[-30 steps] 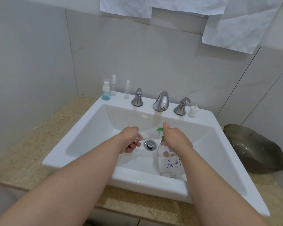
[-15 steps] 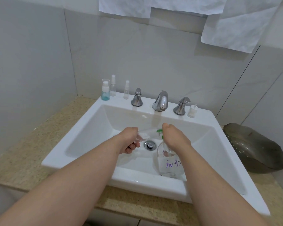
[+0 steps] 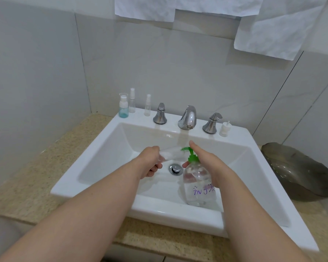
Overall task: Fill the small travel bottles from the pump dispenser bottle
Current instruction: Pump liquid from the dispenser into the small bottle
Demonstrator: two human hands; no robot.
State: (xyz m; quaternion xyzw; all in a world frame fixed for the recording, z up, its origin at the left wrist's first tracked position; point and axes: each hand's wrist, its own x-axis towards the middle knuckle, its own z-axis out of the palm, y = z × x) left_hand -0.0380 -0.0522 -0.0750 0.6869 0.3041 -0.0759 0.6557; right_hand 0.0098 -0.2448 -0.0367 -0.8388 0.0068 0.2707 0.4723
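Clear plastic pump dispenser bottle [image 3: 199, 188], green pump head [image 3: 192, 156], purple handwriting on its label, stands in the white ceramic sink basin [image 3: 106, 148] right of the chrome drain [image 3: 176, 168]. Right hand [image 3: 206, 163] lies against its neck, thumb raised just above the pump head; fingers mostly hidden, grip cannot be judged. Left hand [image 3: 150, 163] is curled around a small clear travel bottle [image 3: 170, 155], tilted, its mouth at the pump spout. Three more small bottles [image 3: 132, 103] stand on the back left ledge; a white cap with tube [image 3: 224, 128] stands beside the right tap handle.
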